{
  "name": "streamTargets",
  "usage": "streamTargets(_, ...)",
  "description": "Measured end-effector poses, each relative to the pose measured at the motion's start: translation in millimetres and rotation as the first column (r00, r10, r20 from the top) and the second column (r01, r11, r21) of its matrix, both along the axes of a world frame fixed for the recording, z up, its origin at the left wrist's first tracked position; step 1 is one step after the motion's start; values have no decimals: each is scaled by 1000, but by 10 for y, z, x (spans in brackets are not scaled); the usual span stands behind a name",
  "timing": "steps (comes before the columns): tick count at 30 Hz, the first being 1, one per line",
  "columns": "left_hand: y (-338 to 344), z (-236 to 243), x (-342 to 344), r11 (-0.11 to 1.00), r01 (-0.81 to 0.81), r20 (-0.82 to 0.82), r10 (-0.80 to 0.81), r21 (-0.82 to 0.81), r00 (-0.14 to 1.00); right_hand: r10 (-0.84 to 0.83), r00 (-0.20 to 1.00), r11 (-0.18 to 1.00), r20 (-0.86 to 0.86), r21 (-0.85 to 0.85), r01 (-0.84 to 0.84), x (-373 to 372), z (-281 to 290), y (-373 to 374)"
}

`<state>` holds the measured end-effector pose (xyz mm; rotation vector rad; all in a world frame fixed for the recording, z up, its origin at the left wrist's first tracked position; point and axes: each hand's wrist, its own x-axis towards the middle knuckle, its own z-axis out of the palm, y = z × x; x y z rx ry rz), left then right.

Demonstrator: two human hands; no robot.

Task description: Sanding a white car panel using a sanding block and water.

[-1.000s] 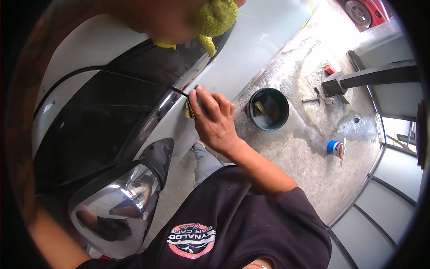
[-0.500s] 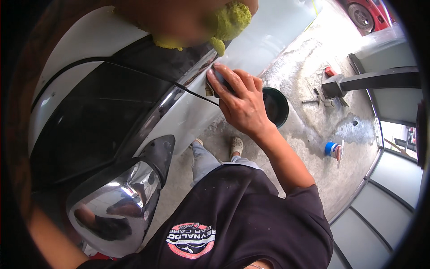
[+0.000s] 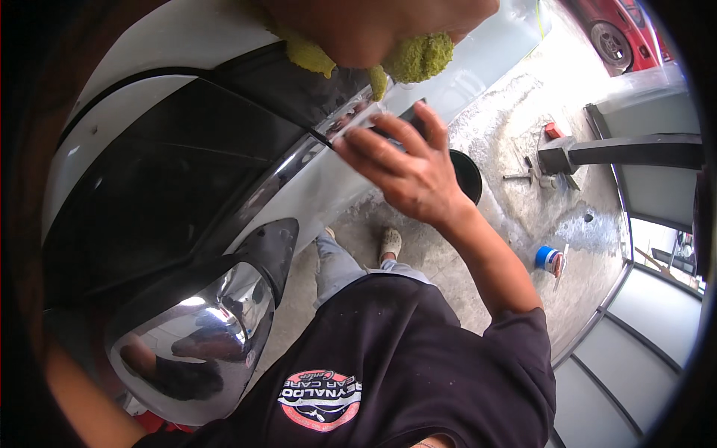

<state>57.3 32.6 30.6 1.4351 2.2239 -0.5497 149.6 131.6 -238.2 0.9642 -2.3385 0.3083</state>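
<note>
My left hand [image 3: 366,30] is close up and blurred at the top of the picture. Its fingers close around a bunched, rough-textured yellow-green cloth [image 3: 427,58], which sticks out on both sides. Below it, my right hand [image 3: 418,175] curls over a dark block [image 3: 418,113], mostly hidden by the fingers. That hand rests at the light-coloured car door [image 3: 317,190], just beside the chrome trim strip [image 3: 280,173] under the dark side window [image 3: 149,179]. Wet streaks shine near its fingertips. A chrome-capped side mirror [image 3: 202,336] juts out at lower left.
A dark round bucket [image 3: 468,178] stands on the concrete floor [image 3: 478,254] behind my right hand. Further right are a blue container [image 3: 549,259], a few tools [image 3: 520,177], a red block [image 3: 553,131] and a dark metal arm [image 3: 635,151]. A red car [image 3: 616,52] is at upper right.
My left hand and the cloth have shifted right in the picture. My right hand has moved slightly, with its fingers now blurred over the trim. The whole view has also shifted a little.
</note>
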Motion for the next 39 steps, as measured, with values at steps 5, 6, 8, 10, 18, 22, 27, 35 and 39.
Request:
streamTargets(5,-188,-74,20,991,132,-150,-126,29,981,-51,997,998,-65,19,53,-141,-49,139)
streamTargets(6,-212,-80,9,972,205,-122,-191,113,974,-50,997,998,-65,20,52,-123,-49,96)
streamTargets(8,-225,-94,-3,971,207,-160,-187,121,969,46,998,998,-45,-39,-48,-65,-43,-12)
streamTargets(10,-251,-106,4,971,204,-202,-176,128,963,45,997,998,-57,-47,-47,-79,-31,-10)
streamTargets(18,-284,-105,45,969,202,-197,-171,145,965,24,999,1000,-41,-15,-24,-61,-54,-50)
streamTargets(22,-297,-106,37,966,206,-196,-174,154,965,-26,998,1000,-54,-11,25,-70,-52,-33)
streamTargets(27,-308,-99,46,963,212,-198,-178,165,964,-110,983,993,-149,22,114,-180,-81,74)
streamTargets(35,-321,-105,25,959,220,-197,-185,177,963,-130,975,992,-182,-26,127,-154,-131,63)
streamTargets(39,-302,-95,57,965,199,-191,-166,170,967,-38,989,997,-142,-69,28,1,-142,-121)
